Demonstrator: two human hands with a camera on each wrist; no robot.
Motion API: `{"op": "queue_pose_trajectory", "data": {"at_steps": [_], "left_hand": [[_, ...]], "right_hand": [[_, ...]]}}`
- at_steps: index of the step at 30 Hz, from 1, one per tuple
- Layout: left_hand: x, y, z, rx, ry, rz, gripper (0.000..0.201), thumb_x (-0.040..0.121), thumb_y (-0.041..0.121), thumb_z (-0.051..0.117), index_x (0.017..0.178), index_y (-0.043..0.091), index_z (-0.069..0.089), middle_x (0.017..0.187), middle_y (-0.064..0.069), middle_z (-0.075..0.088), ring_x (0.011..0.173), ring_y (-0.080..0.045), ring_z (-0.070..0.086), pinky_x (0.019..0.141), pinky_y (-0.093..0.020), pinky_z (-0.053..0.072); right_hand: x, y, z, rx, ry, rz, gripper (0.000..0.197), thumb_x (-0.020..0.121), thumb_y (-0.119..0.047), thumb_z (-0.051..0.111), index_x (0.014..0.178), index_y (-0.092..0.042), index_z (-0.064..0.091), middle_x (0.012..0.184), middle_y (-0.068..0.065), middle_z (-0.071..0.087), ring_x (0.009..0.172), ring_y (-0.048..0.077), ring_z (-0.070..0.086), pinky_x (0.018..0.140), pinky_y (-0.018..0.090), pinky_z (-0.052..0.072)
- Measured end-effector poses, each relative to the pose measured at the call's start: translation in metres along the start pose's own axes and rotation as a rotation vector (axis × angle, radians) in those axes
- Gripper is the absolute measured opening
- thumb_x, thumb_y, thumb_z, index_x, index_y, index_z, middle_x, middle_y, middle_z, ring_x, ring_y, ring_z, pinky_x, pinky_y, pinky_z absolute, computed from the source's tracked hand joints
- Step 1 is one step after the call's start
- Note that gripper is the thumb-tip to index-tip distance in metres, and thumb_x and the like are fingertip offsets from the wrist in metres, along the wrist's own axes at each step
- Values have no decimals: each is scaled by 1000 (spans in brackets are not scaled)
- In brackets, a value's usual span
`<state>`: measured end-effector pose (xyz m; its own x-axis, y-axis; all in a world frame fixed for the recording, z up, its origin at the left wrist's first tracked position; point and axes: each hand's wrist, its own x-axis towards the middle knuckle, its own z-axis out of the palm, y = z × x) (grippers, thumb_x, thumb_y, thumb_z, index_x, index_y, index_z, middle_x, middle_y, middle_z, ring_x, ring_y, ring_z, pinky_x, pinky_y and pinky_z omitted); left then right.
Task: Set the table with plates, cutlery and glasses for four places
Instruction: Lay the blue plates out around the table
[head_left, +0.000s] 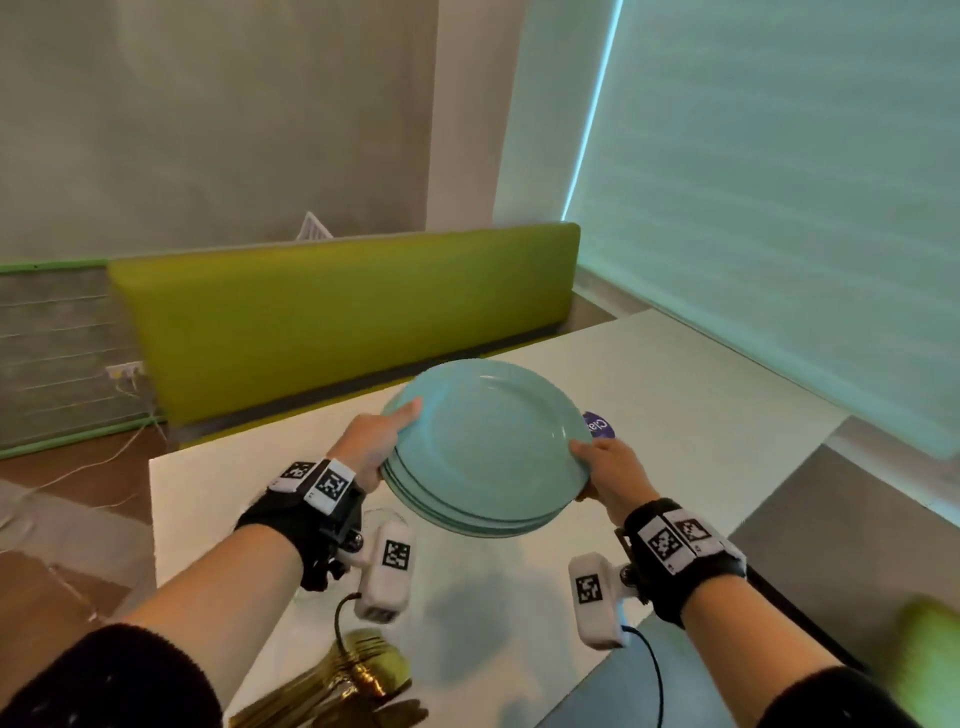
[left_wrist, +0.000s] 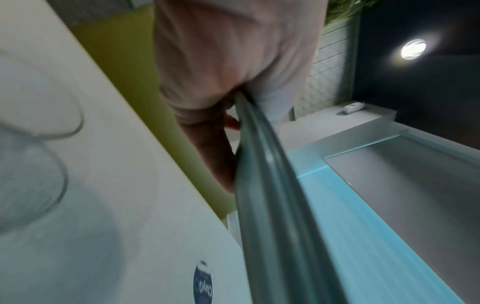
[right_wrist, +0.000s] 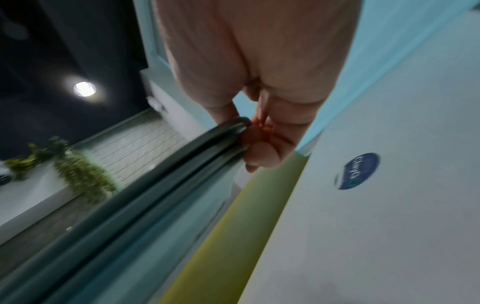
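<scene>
A stack of light blue plates (head_left: 485, 447) hangs in the air above the white table (head_left: 701, 395), tilted toward me. My left hand (head_left: 376, 441) grips the stack's left rim, thumb on top and fingers beneath. My right hand (head_left: 605, 467) grips the right rim the same way. In the left wrist view the plate edges (left_wrist: 270, 185) run away from my left hand (left_wrist: 223, 82); the right wrist view shows the stacked rims (right_wrist: 161, 174) pinched by my right hand (right_wrist: 262, 115). A clear glass (left_wrist: 33, 144) stands on the table below my left wrist. Gold cutlery (head_left: 348, 680) lies near the table's front edge.
A green upholstered bench (head_left: 337, 317) runs along the table's far side. A round blue sticker (head_left: 598, 425) sits on the tabletop behind the plates. A window blind (head_left: 779, 182) fills the right wall. Cables trail on the floor at left.
</scene>
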<state>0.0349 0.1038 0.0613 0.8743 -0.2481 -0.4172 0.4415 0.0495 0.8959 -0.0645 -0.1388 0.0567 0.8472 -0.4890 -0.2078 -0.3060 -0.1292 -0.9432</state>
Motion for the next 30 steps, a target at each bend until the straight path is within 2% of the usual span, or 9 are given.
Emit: {"op": "queue_pose_trajectory", "data": {"at_steps": [3, 8, 12, 16, 19, 21, 24, 26, 30], "left_hand": [[1, -25, 20, -69, 8, -57, 56, 86, 44, 61, 114, -5, 57, 96, -17, 68, 75, -28, 65, 69, -36, 55], [12, -49, 37, -53, 60, -65, 56, 90, 47, 54, 124, 2, 54, 116, -16, 66, 97, -32, 66, 88, -45, 54], [20, -45, 41, 113, 242, -1, 52, 91, 48, 49, 121, 6, 55, 116, -12, 62, 102, -31, 62, 90, -40, 52], [31, -38, 29, 196, 416, 38, 58, 92, 48, 45, 129, 5, 51, 126, -16, 58, 112, -36, 58, 97, -40, 48], [42, -33, 15, 131, 497, 16, 59, 89, 51, 47, 128, 8, 51, 127, -11, 58, 112, -35, 58, 98, -42, 48], [47, -28, 8, 64, 545, 26, 57, 88, 50, 49, 128, 10, 52, 126, -9, 58, 110, -33, 59, 98, -46, 48], [52, -22, 0, 81, 574, 26, 61, 87, 53, 46, 132, 11, 49, 131, -10, 56, 113, -34, 57, 98, -46, 48], [53, -20, -2, 81, 580, 23, 67, 86, 56, 44, 135, 11, 46, 136, -12, 53, 117, -35, 56, 100, -46, 47], [52, -19, -2, 84, 568, 21, 61, 93, 50, 42, 136, 8, 46, 135, -10, 52, 118, -33, 55, 95, -37, 48]], "right_hand": [[-2, 17, -20, 56, 46, 47, 27, 97, -9, 43, 74, -6, 57, 70, 9, 57, 57, 22, 53, 46, 25, 47], [20, 53, -48, 103, 243, 134, 24, 97, -15, 42, 82, -2, 54, 72, 12, 53, 64, 25, 50, 61, 35, 41], [36, 76, -72, 143, 323, 198, 19, 98, -15, 41, 101, -1, 53, 75, 13, 54, 85, 32, 54, 62, 41, 49], [46, 102, -97, 81, 411, 272, 35, 98, -17, 40, 116, 10, 53, 96, 22, 56, 88, 36, 57, 84, 58, 51], [48, 121, -108, -14, 430, 325, 40, 97, -20, 39, 113, 14, 53, 94, 24, 56, 90, 37, 59, 77, 49, 54], [49, 137, -107, -36, 441, 348, 42, 97, -21, 41, 114, 15, 53, 96, 23, 58, 99, 42, 60, 82, 45, 52], [54, 166, -94, -69, 410, 394, 42, 95, -23, 43, 112, 13, 56, 106, 26, 62, 103, 44, 59, 91, 50, 49], [62, 191, -85, -61, 375, 419, 41, 94, -26, 45, 110, 10, 57, 107, 28, 63, 101, 44, 61, 91, 57, 49], [73, 229, -66, -39, 331, 466, 39, 93, -25, 46, 108, 9, 57, 107, 29, 63, 99, 44, 62, 90, 58, 49]]}}
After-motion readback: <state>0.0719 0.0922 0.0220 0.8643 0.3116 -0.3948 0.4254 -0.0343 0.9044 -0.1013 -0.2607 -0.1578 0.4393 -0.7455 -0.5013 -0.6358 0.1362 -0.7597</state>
